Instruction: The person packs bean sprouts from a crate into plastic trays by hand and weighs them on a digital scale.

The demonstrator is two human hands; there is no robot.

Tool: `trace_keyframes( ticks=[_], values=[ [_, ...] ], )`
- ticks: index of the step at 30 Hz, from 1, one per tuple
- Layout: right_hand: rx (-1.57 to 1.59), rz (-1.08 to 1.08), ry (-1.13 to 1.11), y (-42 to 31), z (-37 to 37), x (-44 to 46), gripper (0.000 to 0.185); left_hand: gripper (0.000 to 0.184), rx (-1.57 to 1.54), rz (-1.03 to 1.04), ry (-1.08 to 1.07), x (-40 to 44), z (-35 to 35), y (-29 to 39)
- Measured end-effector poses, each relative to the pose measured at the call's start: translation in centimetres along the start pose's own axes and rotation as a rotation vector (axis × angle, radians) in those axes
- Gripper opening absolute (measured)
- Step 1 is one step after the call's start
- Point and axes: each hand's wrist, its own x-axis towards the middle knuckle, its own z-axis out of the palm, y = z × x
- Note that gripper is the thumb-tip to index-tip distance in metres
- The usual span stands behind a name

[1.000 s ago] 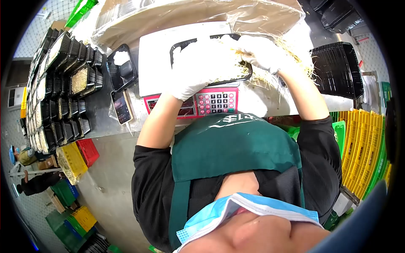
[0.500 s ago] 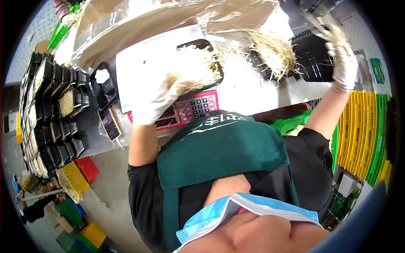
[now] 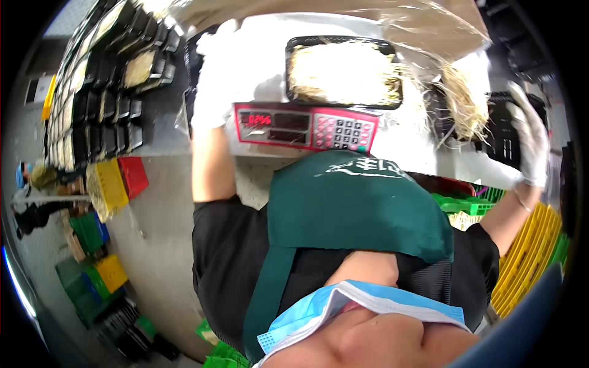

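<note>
Filled tray: a black plastic tray point(image 3: 343, 105) sat on the pale platform of the scale, toward its right end and well apart from both hands.
Tray's contents: pale, thready sprouts point(image 3: 343, 69) packed it almost to the rim, a few straggling over the right side.
Scale: the red-edged scale point(image 3: 276, 129) showed red digits on its display and a keypad at the right of its front.
Loose sprouts: a tangled clump point(image 3: 464, 104) lay right of the scale, on something dark.
Right-hand trays: black trays point(image 3: 504, 135) stood beyond the clump, just beside the gloved right hand point(image 3: 531, 138).
Right fingers: extended and somewhat spread.
Left hand: the gloved left hand point(image 3: 215, 80) reached over the platform's left end, near a dark tray edge point(image 3: 192, 58); glare hid its fingers, so whether they were spread or pinching could not be told.
Stacked trays: many black trays point(image 3: 92, 101) rose in rows at far left, pale contents visible in several.
Crates: a yellow crate point(image 3: 112, 184) with pale matter stood next to a red crate point(image 3: 132, 178) below them.
</note>
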Motion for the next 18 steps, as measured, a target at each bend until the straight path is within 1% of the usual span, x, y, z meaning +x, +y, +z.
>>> trace_keyframes(
  ticks=[1,2,3,6,7,8,9,10,11,13,14,15,17,18],
  values=[
    [0.073,0.007,-0.056,-1.3,4.0,0.7,0.042,0.040,0.115,0.137,-0.059,0.6,0.9,0.3],
    [0.117,-0.036,-0.143,-3.4,7.5,1.4,0.047,0.039,0.206,0.255,-0.117,1.0,2.0,0.6],
    [-0.244,-0.518,-0.123,-4.5,9.9,3.4,0.052,0.038,0.274,0.340,-0.166,1.5,3.7,0.7],
    [0.293,-0.466,-0.396,-5.8,15.4,5.7,0.060,0.037,0.492,0.336,-0.336,1.4,8.4,3.4],
    [-0.022,-0.538,-0.361,-5.1,15.5,5.9,0.058,0.035,0.227,0.502,-0.313,1.1,9.7,2.7],
    [-0.125,-0.508,-0.382,-4.9,15.3,6.0,0.056,0.035,0.221,0.512,-0.308,1.0,10.6,2.2],
    [-0.219,-0.493,-0.411,-4.7,15.6,6.2,0.054,0.034,0.305,0.475,-0.273,0.5,10.7,2.7],
    [-0.208,-0.457,-0.332,-4.3,16.4,6.0,0.044,0.033,0.355,0.444,-0.252,0.1,10.7,2.3],
    [-0.197,-0.468,-0.343,-4.6,17.1,6.1,0.044,0.033,0.405,0.412,-0.233,-0.1,10.6,2.0],
    [-0.236,-0.114,-0.461,-5.3,18.2,5.8,0.031,0.032,0.229,0.652,-0.234,0.2,10.9,1.2],
    [-0.253,-0.085,-0.415,-4.0,18.6,6.1,0.027,0.031,0.402,0.516,-0.283,-0.2,10.9,1.1],
    [-0.253,-0.089,-0.413,-3.5,18.1,6.1,0.027,0.031,0.405,0.518,-0.280,0.0,10.9,1.3],
    [0.137,-0.229,-0.245,-2.8,17.2,5.7,0.025,0.031,0.289,0.421,-0.338,0.3,11.0,1.5],
    [0.275,-0.218,-0.229,-3.0,16.0,5.4,0.025,0.031,0.288,0.421,-0.340,0.5,10.8,2.1]
  ],
)
